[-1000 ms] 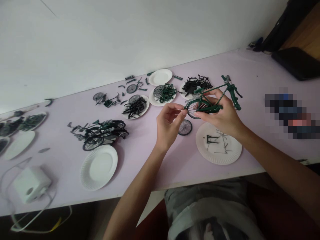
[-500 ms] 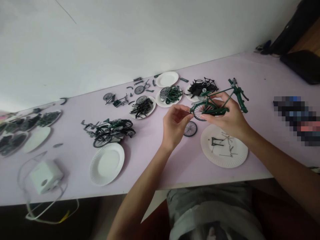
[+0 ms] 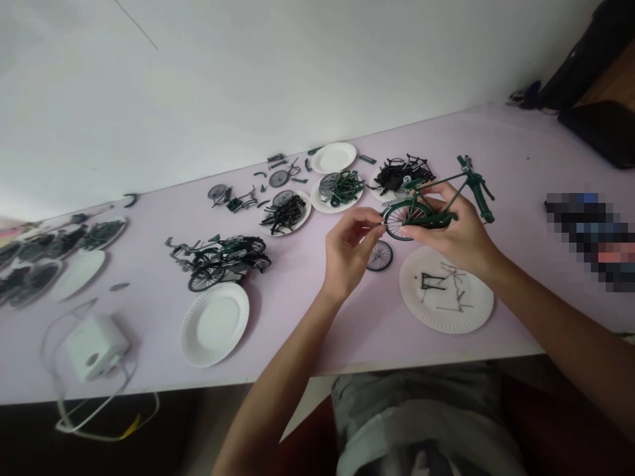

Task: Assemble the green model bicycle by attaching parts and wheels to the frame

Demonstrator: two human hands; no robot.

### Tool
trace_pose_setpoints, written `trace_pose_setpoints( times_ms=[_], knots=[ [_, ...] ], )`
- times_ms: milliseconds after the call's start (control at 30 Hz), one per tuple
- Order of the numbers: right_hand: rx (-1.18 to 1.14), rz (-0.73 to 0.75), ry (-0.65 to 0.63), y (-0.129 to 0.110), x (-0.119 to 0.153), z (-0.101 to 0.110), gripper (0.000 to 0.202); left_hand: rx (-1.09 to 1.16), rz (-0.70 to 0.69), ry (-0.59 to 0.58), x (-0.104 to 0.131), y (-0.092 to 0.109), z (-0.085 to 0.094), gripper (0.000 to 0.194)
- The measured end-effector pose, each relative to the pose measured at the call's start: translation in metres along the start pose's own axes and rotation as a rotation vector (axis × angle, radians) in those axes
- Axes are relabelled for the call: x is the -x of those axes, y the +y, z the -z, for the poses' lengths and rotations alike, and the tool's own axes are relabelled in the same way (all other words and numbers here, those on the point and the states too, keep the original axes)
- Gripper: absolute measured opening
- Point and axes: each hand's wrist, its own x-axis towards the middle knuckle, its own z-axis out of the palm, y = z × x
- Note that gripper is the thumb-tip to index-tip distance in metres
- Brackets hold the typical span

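My right hand [image 3: 459, 228] grips a green model bicycle [image 3: 436, 218] by its frame, fingers behind and thumb by the rear wheel. The bicycle has a rear wheel, and its front fork carries no wheel. My left hand [image 3: 350, 248] is closed in a pinch at the back edge of the rear wheel; what sits between its fingertips is too small to make out. Below the hands a loose spoked wheel [image 3: 381, 256] lies on the table. Under my right wrist, a paper plate [image 3: 446, 317] bears a dark stand-like part [image 3: 432, 282] and several thin rods.
Several assembled model bicycles [image 3: 218, 258] stand left, behind a white plate [image 3: 215, 324]. Plates of black parts [image 3: 285, 215], green parts [image 3: 341, 188] and more black parts [image 3: 401, 175] lie farther back. A white box [image 3: 96, 347] with cables sits at the left front edge.
The whole view has shifted slightly, moving everything a little to the right. Both hands keep nearly the same grip and pinch on the bicycle.
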Motion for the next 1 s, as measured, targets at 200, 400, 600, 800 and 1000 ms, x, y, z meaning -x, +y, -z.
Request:
trace_pose_setpoints(
  times_ms=[200,400,600,800,1000],
  knots=[
    [-0.002,-0.005,-0.004,0.0024,0.0009,-0.0009,0.052,0.019,0.016,0.006,-0.0001,-0.0018,-0.0003,0.019],
    [0.004,0.001,0.002,0.0015,0.0009,-0.0004,0.053,0.047,0.035,0.016,0.0005,-0.0028,-0.0006,0.021],
    [0.007,-0.008,0.001,0.0013,0.0003,0.0001,0.053,0.018,0.0,-0.009,-0.0003,-0.0023,0.0,0.017],
    [0.001,-0.02,0.0,0.0016,0.0006,-0.0002,0.053,0.028,0.021,-0.006,-0.0005,-0.0005,-0.0004,0.019],
    [-0.009,-0.03,0.003,-0.0018,0.002,-0.0006,0.053,0.044,0.081,0.031,-0.0002,0.0001,-0.0013,0.033]
  ],
)
